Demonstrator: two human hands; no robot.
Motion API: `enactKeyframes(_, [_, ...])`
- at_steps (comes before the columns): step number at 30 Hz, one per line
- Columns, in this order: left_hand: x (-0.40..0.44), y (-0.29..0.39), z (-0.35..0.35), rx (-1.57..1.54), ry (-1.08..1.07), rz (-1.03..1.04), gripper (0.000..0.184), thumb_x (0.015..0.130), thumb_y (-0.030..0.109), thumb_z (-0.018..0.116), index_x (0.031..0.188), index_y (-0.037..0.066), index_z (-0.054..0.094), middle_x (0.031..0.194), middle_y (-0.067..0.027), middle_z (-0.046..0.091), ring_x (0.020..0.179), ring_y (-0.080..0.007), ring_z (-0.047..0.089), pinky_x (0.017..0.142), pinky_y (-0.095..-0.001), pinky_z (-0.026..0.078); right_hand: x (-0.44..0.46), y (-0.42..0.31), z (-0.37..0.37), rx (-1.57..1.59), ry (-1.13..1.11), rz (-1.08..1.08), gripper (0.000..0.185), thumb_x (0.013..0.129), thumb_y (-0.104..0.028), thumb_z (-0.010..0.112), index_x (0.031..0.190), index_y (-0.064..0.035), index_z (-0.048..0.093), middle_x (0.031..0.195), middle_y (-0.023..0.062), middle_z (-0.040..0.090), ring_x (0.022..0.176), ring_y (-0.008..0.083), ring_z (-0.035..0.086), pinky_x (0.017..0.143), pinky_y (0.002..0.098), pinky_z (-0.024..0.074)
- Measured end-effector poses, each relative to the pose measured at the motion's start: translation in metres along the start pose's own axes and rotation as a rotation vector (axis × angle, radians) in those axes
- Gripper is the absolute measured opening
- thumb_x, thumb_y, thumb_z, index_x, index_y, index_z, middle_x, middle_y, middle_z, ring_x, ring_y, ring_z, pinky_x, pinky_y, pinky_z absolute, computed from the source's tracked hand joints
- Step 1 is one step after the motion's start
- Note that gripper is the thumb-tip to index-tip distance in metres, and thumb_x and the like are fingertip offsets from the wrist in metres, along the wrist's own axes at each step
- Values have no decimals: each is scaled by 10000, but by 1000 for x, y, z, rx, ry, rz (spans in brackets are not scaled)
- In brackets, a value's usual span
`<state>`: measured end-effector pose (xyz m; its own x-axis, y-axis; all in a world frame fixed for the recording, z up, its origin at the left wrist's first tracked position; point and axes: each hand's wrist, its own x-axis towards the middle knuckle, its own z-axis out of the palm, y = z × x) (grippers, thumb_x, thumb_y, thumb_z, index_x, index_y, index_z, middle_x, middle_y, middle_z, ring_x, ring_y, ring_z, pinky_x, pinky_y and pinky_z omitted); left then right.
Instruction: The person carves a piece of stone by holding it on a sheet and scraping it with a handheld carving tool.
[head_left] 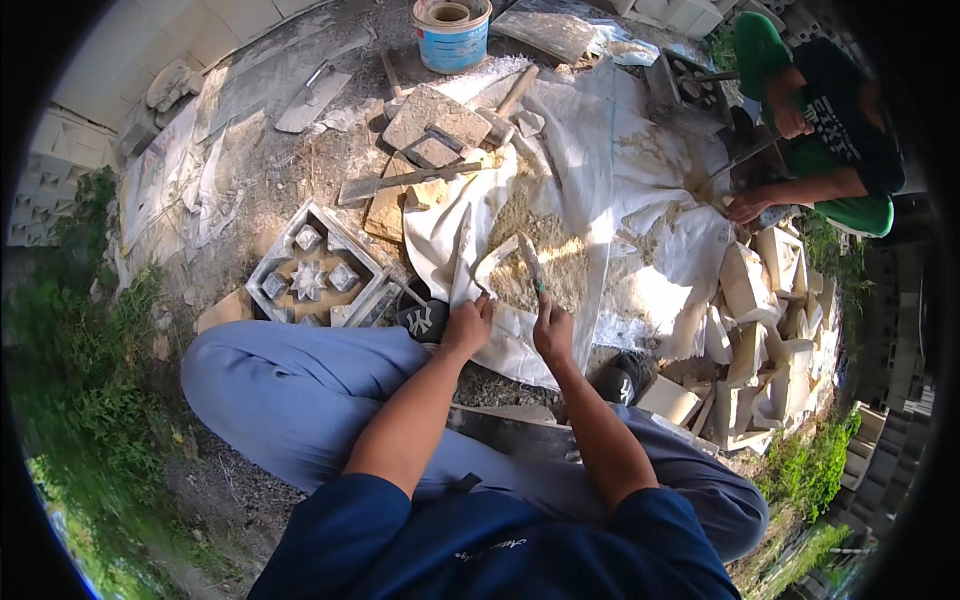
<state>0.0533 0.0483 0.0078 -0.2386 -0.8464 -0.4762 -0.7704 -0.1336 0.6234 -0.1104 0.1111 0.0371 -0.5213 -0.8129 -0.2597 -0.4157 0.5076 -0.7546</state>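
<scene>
My right hand [553,331] is wrapped round the handle of a long narrow hand tool [531,262], which looks like a knife or file with a green patch near the grip. My left hand [468,326] is closed at the near end of a pale, bent, angular piece [494,262]; its kind I cannot make out. The tool's far end lies close against that piece. Both are above a white woven sheet [585,220] bearing sandy grey powder [545,215]. Left of my left hand, by my shoe, is a metal star-patterned mould [308,280].
Pale cast blocks [770,320] are piled at right. A hammer [505,105], stone slabs [437,125], a flat wooden bar [415,180] and a blue-white bucket [452,40] are farther off. Another person [830,130] sits at upper right, hands low over the sheet's edge.
</scene>
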Motion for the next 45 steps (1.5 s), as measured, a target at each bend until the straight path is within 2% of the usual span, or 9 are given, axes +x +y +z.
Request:
enactKeyframes(6, [3, 7, -12, 1, -15, -1, 470, 977, 435, 450, 1190, 63, 643, 998, -285, 655, 1005, -453, 613, 885, -493, 493, -8, 33, 18, -320, -183, 174, 667, 954, -574, 421, 825, 18, 698, 831, 340, 635, 861, 528, 612, 791, 552, 490])
enactKeyframes(16, [-5, 15, -16, -95, -77, -87, 443, 1001, 369, 438, 1138, 0, 639, 890, -264, 678, 817, -427, 673, 691, -489, 552, -5, 20, 16, -24, -78, -47, 607, 1001, -451, 411, 783, 67, 642, 728, 344, 581, 738, 507, 595, 663, 565, 434])
enactKeyframes(22, [13, -18, 1, 184, 32, 318, 415, 1000, 337, 445, 1071, -26, 633, 853, -233, 688, 801, -371, 694, 681, -488, 555, -8, 44, 31, -300, -218, 140, 619, 995, -487, 421, 793, 49, 655, 773, 333, 613, 846, 521, 597, 749, 558, 470])
enactKeyframes(28, [2, 0, -2, -89, 5, -62, 447, 969, 363, 506, 980, -58, 654, 914, -257, 686, 834, -410, 678, 718, -478, 558, -14, 22, 5, -61, 8, -20, 541, 1020, -388, 408, 767, 50, 599, 684, 316, 570, 693, 526, 540, 611, 566, 377])
enactKeyframes(33, [12, -10, 8, -108, 7, -42, 446, 958, 391, 512, 1083, -10, 663, 954, -286, 661, 917, -459, 631, 792, -500, 527, -10, 53, -3, -183, 55, 53, 601, 1009, -444, 401, 763, 50, 639, 749, 344, 590, 772, 532, 577, 669, 582, 415])
enactKeyframes(36, [14, -13, 7, -68, -4, 12, 487, 977, 430, 466, 1262, 55, 593, 760, -239, 672, 457, -333, 608, 410, -437, 478, -6, 58, -8, -262, -83, 171, 662, 994, -489, 410, 749, 73, 660, 789, 383, 581, 831, 532, 601, 721, 587, 435])
enactKeyframes(39, [13, -11, 5, -39, 13, 38, 476, 977, 419, 469, 1247, 52, 603, 763, -243, 672, 451, -328, 602, 410, -431, 472, -4, 49, -13, -251, -97, 170, 628, 1001, -455, 415, 775, 79, 655, 768, 369, 587, 805, 530, 587, 721, 567, 445])
enactKeyframes(42, [6, -1, -1, -84, -16, -64, 415, 969, 400, 482, 1137, 71, 671, 933, -285, 661, 935, -457, 624, 807, -516, 510, -8, 36, -15, -122, -5, 86, 614, 1005, -437, 420, 729, 74, 620, 728, 345, 578, 754, 521, 578, 664, 563, 424])
enactKeyframes(45, [6, -1, 1, -109, -40, -90, 428, 965, 392, 489, 1062, 17, 670, 935, -293, 656, 918, -457, 630, 792, -513, 514, -8, 45, -6, 21, 56, -53, 581, 997, -431, 449, 679, 39, 576, 691, 319, 566, 715, 492, 581, 616, 552, 412])
